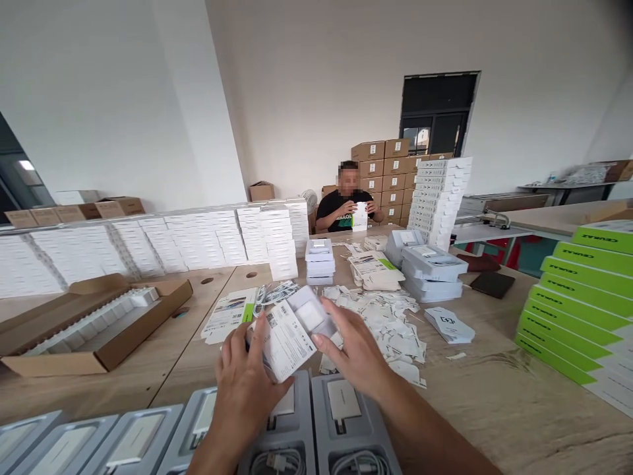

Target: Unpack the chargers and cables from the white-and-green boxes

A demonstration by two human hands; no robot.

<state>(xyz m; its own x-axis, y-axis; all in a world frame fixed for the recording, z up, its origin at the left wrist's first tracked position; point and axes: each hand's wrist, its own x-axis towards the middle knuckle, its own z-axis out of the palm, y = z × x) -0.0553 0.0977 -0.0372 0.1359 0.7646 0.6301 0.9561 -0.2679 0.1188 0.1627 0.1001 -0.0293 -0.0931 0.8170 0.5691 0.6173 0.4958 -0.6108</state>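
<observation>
In front of me my left hand (240, 382) is closed round a white printed box (289, 340), tilted, with fine text on the side facing up. My right hand (359, 349) grips the end of a grey plastic tray (302, 298) that sticks partly out of the box's open end. A white charger block (311, 316) lies in this tray. Below my hands stands a row of grey trays (316, 422), several of them holding white blocks (345, 399) and coiled white cables (361, 463).
Loose white paper pieces (380, 323) are scattered ahead. Flat cartons (230, 313) and an open cardboard box (138, 336) lie left; green-and-white boxes (568, 316) are stacked right. Filled trays (432, 264) stand beyond. Across the table, a person (341, 214) holds a box.
</observation>
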